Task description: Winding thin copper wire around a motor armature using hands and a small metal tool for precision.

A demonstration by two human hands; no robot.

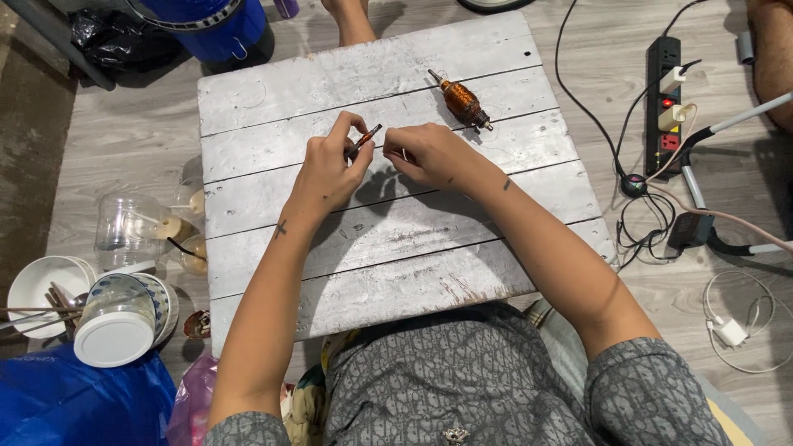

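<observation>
— Right, where are the hands?

— Both over the middle of the white plank board point(396, 248), a little above the centre of the frame. The left hand point(326, 169) pinches a small dark rod-shaped tool point(364, 140) between thumb and fingers, its tip slanting up and to the right. The right hand point(425, 153) is curled just beside it, fingertips drawn together close to the tool's tip; whether it grips anything as thin as a wire I cannot tell.

— And the copper thing?

— A wound motor armature point(461, 101), copper-coloured with a shaft at each end, lies on the board in the upper centre of the frame, just above the right hand and not touching it.

— What else is about?

— At the lower left of the frame, off the board, stand stacked bowls point(45, 285) and a clear jar with a white lid point(116, 330), with a clear plastic container point(124, 223) above them. At the upper right lies a black power strip point(665, 99) with plugs in it, and a white charger point(731, 332) sits at the lower right. A blue bucket point(219, 25) stands at the upper left edge.
</observation>
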